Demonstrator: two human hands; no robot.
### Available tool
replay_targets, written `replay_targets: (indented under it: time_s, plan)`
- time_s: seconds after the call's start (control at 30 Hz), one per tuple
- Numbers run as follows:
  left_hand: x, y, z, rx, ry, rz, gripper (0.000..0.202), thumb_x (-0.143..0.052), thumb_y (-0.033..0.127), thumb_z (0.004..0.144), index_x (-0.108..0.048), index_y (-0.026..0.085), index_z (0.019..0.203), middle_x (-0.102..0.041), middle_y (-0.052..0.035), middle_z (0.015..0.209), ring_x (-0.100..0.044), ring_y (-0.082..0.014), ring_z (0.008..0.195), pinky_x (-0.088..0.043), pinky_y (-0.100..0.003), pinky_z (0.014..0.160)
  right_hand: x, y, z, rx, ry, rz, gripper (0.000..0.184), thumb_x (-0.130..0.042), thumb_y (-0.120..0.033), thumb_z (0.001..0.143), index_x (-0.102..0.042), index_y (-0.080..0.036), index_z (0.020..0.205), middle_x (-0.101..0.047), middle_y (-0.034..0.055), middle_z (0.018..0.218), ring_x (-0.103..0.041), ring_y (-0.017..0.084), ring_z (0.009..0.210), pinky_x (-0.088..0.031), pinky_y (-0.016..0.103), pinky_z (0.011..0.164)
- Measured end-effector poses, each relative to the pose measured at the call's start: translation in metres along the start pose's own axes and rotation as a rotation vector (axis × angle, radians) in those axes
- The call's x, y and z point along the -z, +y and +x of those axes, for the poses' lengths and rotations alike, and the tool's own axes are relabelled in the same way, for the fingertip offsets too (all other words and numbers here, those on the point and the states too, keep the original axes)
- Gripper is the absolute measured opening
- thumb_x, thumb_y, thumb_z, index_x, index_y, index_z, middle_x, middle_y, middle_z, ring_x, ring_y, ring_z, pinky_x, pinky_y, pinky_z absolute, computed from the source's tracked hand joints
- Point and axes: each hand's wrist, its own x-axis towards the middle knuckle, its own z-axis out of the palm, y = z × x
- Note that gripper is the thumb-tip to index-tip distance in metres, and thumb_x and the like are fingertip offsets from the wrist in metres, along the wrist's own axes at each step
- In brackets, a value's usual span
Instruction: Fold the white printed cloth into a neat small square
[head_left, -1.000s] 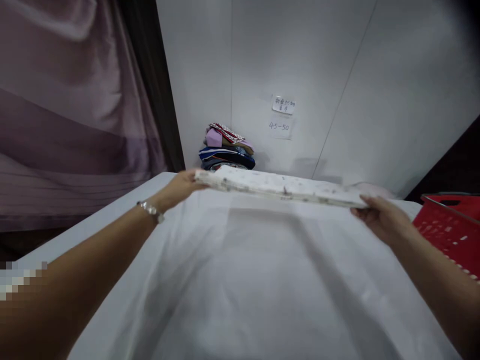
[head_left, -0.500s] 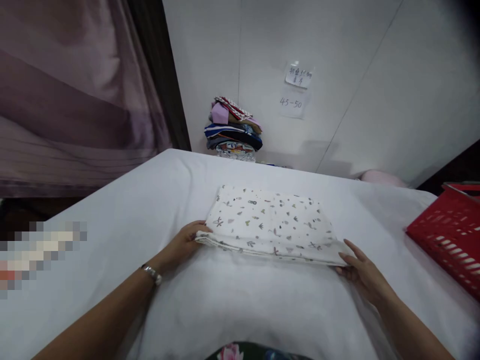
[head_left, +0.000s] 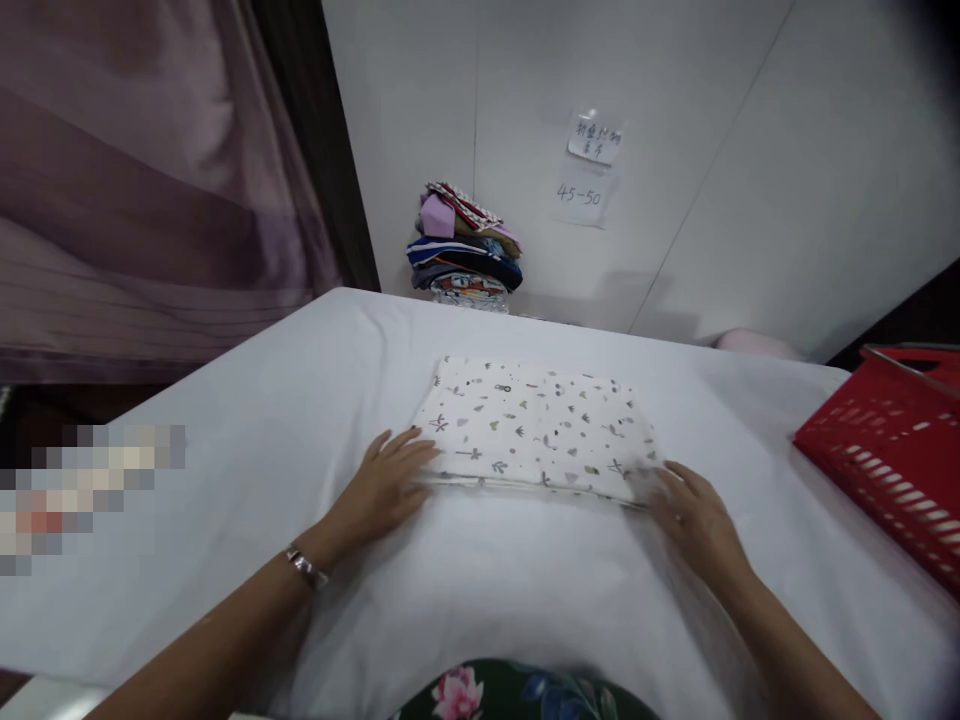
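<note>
A folded white cloth (head_left: pixel 536 432) with small dark printed figures lies flat on the white-covered table (head_left: pixel 247 440). My left hand (head_left: pixel 384 487) rests palm down at the cloth's near left corner, fingers stretched out and touching its edge. My right hand (head_left: pixel 691 512) lies flat at the near right corner, fingers spread against the cloth's edge. Neither hand holds anything. A bracelet sits on my left wrist.
A red plastic basket (head_left: pixel 889 455) stands at the table's right edge. A stack of folded colourful clothes (head_left: pixel 463 250) sits at the far side against the white wall, below paper notes (head_left: pixel 586 170). A mauve curtain (head_left: pixel 142 180) hangs on the left.
The cloth was held up in both hands, then laid flat on the table. My hands let go of its corners and now lie flat at its near edge.
</note>
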Motion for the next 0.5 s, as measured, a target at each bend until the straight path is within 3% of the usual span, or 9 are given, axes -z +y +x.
replay_targets:
  time_s: [0.13, 0.23, 0.37, 0.5]
  plan:
    - [-0.014, 0.048, 0.028, -0.138, -0.01, -0.064, 0.026, -0.05, 0.03, 0.086, -0.057, 0.023, 0.111, -0.061, -0.0044, 0.113, -0.05, -0.0212, 0.109, -0.029, -0.043, 0.1, -0.013, -0.046, 0.016, 0.312, -0.097, 0.188, 0.027, -0.046, -0.027, 0.087, -0.061, -0.024, 0.11, -0.06, 0.0084, 0.114, -0.054, 0.024, 0.106, -0.047, 0.041, 0.089]
    - [-0.035, 0.072, 0.051, -0.146, -0.004, -0.122, 0.017, -0.052, 0.027, 0.086, -0.061, 0.022, 0.099, -0.063, -0.0037, 0.102, -0.052, -0.0194, 0.098, -0.038, -0.037, 0.088, -0.024, -0.074, 0.033, 0.444, -0.158, 0.202, 0.025, -0.047, -0.021, 0.087, -0.063, -0.023, 0.107, -0.063, 0.0075, 0.107, -0.057, 0.022, 0.1, -0.047, 0.04, 0.087]
    - [-0.057, 0.08, 0.067, -0.108, 0.011, -0.146, 0.012, -0.055, 0.027, 0.084, -0.064, 0.021, 0.091, -0.062, -0.0038, 0.094, -0.053, -0.0192, 0.092, -0.039, -0.035, 0.08, -0.038, -0.084, 0.046, 0.463, -0.178, 0.152, 0.022, -0.052, -0.019, 0.085, -0.066, -0.02, 0.101, -0.066, 0.0078, 0.102, -0.058, 0.023, 0.096, -0.048, 0.04, 0.085]
    - [-0.061, 0.08, 0.067, -0.093, 0.021, -0.142, 0.015, -0.052, 0.028, 0.087, -0.065, 0.021, 0.09, -0.062, -0.0035, 0.091, -0.053, -0.0182, 0.089, -0.039, -0.033, 0.078, -0.048, -0.079, 0.044, 0.418, -0.137, 0.153, 0.022, -0.05, -0.019, 0.086, -0.068, -0.02, 0.099, -0.066, 0.0085, 0.104, -0.058, 0.023, 0.097, -0.047, 0.04, 0.085]
